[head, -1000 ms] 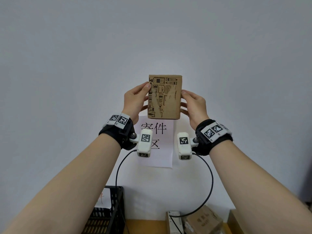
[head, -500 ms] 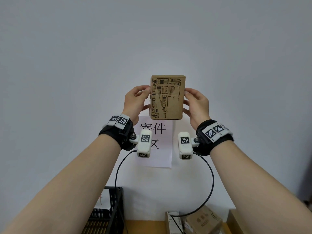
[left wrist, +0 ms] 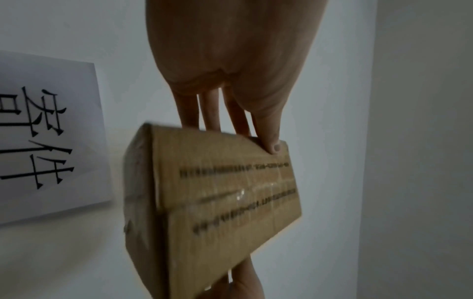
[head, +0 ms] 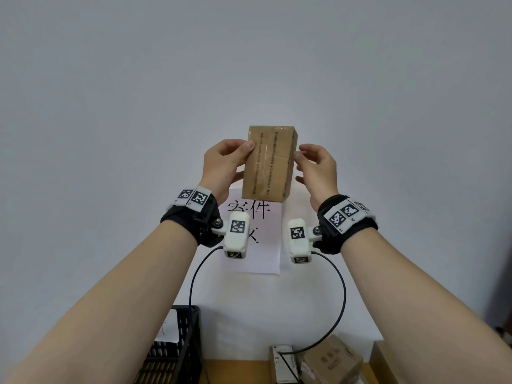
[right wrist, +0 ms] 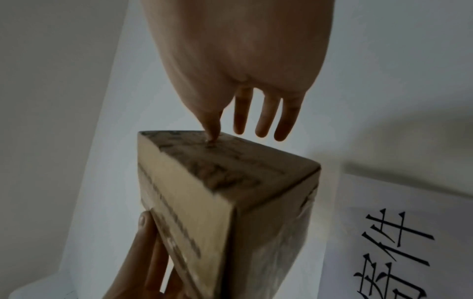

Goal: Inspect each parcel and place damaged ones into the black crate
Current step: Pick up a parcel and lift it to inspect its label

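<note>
A small brown cardboard parcel (head: 267,163) is held upright in the air in front of the white wall, its taped seam face with lines of print turned toward me. My left hand (head: 230,159) grips its left edge, with the thumb (left wrist: 274,145) on the taped face and the fingers behind. My right hand (head: 311,163) stays at the right side. Only its thumb tip (right wrist: 212,131) touches the face with printed drawings, and its other fingers (right wrist: 263,121) are straight and off the box. The black crate (head: 180,353) stands low on the left.
A white paper sign (head: 257,245) with black characters hangs on the wall behind the parcel. Below on a wooden table lie more brown parcels (head: 331,361), a narrow labelled box (head: 282,364) and another carton (head: 383,361) at the right. Wrist camera cables hang between my arms.
The parcel has been turned about its upright axis: the drawings face swung to the right and the taped face now faces me. My right fingers have come off it.
</note>
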{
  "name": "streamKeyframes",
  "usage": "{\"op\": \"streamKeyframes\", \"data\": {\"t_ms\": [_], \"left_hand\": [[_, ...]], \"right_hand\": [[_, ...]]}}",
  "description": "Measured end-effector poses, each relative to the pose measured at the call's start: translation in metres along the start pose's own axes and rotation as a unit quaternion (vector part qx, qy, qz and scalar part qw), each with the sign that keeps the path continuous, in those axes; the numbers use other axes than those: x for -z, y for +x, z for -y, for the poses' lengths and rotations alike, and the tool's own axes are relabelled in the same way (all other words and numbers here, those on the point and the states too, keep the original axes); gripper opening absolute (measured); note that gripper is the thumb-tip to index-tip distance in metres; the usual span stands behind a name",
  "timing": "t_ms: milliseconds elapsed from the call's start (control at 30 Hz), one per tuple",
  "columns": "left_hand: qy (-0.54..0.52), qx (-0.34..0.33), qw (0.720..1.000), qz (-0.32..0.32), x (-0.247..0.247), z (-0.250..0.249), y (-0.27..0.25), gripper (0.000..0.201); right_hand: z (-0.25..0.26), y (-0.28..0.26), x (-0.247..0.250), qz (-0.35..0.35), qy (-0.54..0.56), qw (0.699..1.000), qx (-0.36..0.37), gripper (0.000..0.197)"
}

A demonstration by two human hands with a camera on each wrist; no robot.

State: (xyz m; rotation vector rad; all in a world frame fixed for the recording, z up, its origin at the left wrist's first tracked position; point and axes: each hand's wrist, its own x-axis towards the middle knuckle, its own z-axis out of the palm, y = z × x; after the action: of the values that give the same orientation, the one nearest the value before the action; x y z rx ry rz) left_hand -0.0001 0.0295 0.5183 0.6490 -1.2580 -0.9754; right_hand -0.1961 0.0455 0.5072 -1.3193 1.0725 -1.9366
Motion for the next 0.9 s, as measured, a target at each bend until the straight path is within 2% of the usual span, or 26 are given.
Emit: {"op": "streamKeyframes", "data": {"t_ms": [167, 467, 667, 900], "left_hand": [[0.007, -0.001, 1.000, 0.007, -0.0031, -0.0025, -0.0032, 0.014], [-0.008, 0.001, 1.000, 0.004, -0.0051, -0.0025, -0.0046, 0.018], [-0.018, -0.003, 1.000, -0.014, -0.0084, -0.0022, -0.0034, 0.015], [-0.002, -0.014, 1.000, -0.009, -0.0107, -0.0002, -0.0044, 0.016]], "right_hand": [[-0.0009, -0.0004, -0.0008, 0.037, 0.032, 0.999, -0.015, 0.019], [-0.0012, -0.0008, -0.0009, 0.042, 0.042, 0.998, -0.022, 0.021], [-0.0019, 0.0015, 0.0000, 0.040, -0.011, 0.999, -0.033, 0.025], [0.0066, -0.0033, -0.0019, 0.065, 0.051, 0.995, -0.057, 0.027]]}}
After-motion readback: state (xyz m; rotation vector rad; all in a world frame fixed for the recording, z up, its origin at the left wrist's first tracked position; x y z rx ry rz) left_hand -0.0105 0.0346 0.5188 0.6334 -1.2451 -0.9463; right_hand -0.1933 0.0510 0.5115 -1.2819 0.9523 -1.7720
